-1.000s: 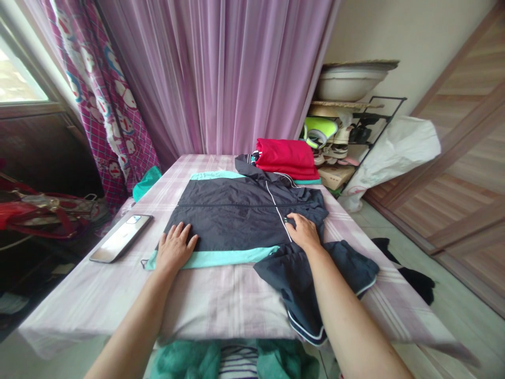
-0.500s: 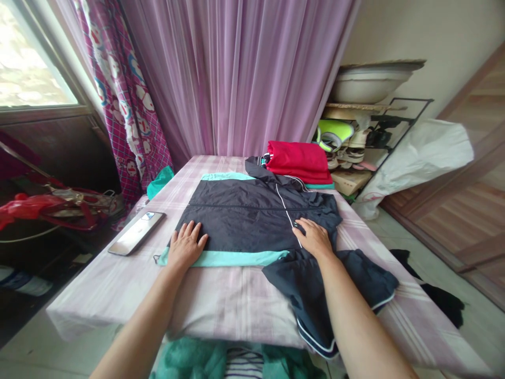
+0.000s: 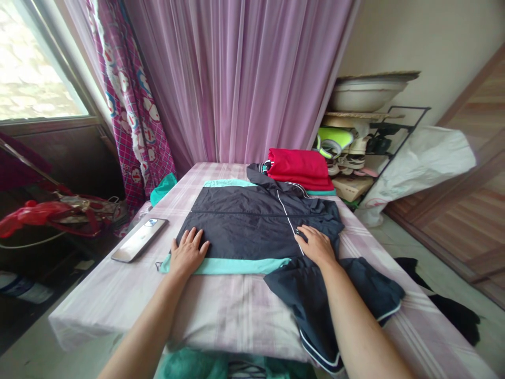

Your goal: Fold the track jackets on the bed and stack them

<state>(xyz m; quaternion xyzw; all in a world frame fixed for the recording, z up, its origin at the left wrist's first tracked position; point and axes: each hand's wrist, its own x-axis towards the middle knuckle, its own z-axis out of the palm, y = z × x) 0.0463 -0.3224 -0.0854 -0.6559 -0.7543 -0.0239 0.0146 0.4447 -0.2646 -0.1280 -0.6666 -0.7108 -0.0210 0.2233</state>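
Observation:
A dark zip jacket [image 3: 240,231] with turquoise side panels and white piping lies spread out on the table, its hem to the left. My left hand [image 3: 188,251] rests flat on the hem end, fingers spread, partly over the turquoise strip. On the chest part, by the white piping line, lies my right hand [image 3: 316,244], fingers stretched and slightly bent. The near sleeve [image 3: 307,305] hangs toward the front edge, partly under my right forearm. At the far side the other sleeve reaches to a folded red garment [image 3: 300,167].
A plaid cloth covers the table [image 3: 221,305]. A phone [image 3: 140,240] lies left of the jacket. Purple curtains [image 3: 236,79] hang behind. At the back right stands a rack with shoes [image 3: 351,160] and a basin [image 3: 369,95], beside a white bag [image 3: 426,163].
The whole view has shifted, so everything sits slightly lower in the picture. Both hands stay at about the same spots on the jacket.

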